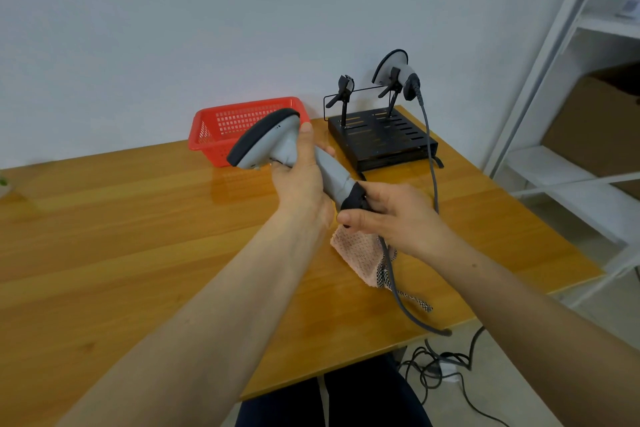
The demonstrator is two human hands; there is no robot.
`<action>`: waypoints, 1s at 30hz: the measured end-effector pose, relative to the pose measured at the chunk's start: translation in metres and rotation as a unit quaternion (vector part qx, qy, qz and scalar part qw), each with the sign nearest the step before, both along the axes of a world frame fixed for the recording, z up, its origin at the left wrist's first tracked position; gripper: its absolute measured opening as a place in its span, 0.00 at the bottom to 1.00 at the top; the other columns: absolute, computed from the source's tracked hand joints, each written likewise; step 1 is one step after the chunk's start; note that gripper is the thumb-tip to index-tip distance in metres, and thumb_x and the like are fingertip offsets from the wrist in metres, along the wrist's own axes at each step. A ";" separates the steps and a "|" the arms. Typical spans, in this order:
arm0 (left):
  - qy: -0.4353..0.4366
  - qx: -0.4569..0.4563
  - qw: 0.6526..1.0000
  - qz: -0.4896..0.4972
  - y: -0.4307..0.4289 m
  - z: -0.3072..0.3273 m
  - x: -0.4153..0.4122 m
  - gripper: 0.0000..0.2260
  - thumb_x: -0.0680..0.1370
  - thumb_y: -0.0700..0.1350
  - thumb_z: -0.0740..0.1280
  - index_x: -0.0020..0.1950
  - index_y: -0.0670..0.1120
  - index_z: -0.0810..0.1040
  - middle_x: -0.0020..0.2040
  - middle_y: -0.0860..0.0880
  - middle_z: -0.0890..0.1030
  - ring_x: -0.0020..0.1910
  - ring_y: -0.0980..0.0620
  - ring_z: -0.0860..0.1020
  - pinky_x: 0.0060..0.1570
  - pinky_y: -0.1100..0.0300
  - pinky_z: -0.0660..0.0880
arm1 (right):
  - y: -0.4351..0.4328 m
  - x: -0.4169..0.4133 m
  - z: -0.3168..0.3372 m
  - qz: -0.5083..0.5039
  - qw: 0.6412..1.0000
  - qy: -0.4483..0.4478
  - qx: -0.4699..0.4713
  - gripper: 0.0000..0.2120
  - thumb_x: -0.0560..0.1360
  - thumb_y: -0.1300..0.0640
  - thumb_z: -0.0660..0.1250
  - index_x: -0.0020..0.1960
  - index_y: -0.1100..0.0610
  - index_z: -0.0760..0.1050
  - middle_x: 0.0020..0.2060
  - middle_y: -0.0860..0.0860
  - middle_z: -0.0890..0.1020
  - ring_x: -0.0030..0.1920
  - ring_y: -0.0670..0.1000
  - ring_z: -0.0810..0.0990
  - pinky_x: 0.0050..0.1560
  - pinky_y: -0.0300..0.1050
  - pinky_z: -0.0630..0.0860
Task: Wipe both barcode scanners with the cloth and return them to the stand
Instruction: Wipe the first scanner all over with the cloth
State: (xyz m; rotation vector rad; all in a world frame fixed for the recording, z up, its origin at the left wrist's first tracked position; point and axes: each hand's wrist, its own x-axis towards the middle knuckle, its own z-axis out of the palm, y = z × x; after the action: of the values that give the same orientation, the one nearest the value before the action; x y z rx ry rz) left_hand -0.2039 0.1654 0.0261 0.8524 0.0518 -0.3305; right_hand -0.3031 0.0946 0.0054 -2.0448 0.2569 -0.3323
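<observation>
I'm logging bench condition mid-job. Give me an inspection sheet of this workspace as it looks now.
Surface: glossy wooden table.
Job's things: held scanner lifted above the table; second scanner docked in the black stand, right holder; left holder empty; pink cloth hanging beneath the right hand.
Clutter: red basket by the wall.
Grips: left hand wraps the held scanner's neck; right hand grips its black base end.
Cables: held scanner's cable runs over the table's near edge; docked cable hangs down behind the right hand; floor cables tangled.
Surroundings: white wall, white shelving, cardboard box.
</observation>
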 end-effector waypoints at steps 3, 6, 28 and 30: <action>0.007 -0.025 1.000 -0.007 -0.002 0.002 -0.003 0.18 0.75 0.46 0.70 0.61 0.39 0.71 0.28 0.48 0.77 0.26 0.53 0.77 0.31 0.60 0.77 | -0.001 0.002 0.000 -0.018 0.999 -0.036 -0.019 0.19 0.70 0.47 0.70 0.55 0.58 0.78 0.44 0.57 0.84 0.44 0.53 0.83 0.47 0.61 0.78; -0.009 -0.026 1.000 -0.005 -0.003 0.004 -0.004 0.21 0.75 0.45 0.70 0.64 0.39 0.69 0.35 0.46 0.76 0.31 0.51 0.77 0.36 0.56 0.78 | 0.002 0.004 -0.002 -0.029 0.997 -0.051 -0.057 0.19 0.72 0.47 0.67 0.60 0.54 0.75 0.45 0.54 0.84 0.44 0.52 0.83 0.46 0.60 0.78; 0.030 -0.006 1.000 0.007 -0.002 0.003 -0.003 0.22 0.76 0.46 0.70 0.66 0.39 0.69 0.34 0.47 0.77 0.29 0.53 0.77 0.34 0.59 0.79 | 0.006 0.000 0.000 -0.031 0.999 0.013 -0.042 0.29 0.69 0.57 0.73 0.67 0.51 0.68 0.54 0.45 0.80 0.51 0.43 0.79 0.53 0.36 0.75; 0.036 -0.010 0.999 0.013 -0.003 0.004 -0.003 0.22 0.75 0.45 0.70 0.66 0.40 0.69 0.34 0.48 0.77 0.29 0.54 0.77 0.35 0.59 0.79 | 0.008 0.000 -0.002 -0.027 0.999 0.020 -0.025 0.37 0.72 0.57 0.70 0.75 0.53 0.54 0.57 0.42 0.74 0.52 0.38 0.75 0.51 0.27 0.70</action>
State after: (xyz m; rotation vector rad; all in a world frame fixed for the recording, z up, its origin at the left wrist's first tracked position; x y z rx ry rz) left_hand -0.2072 0.1625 0.0302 0.8185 0.1261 -0.3373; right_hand -0.3028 0.1030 0.0034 -2.0981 0.3313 -0.3331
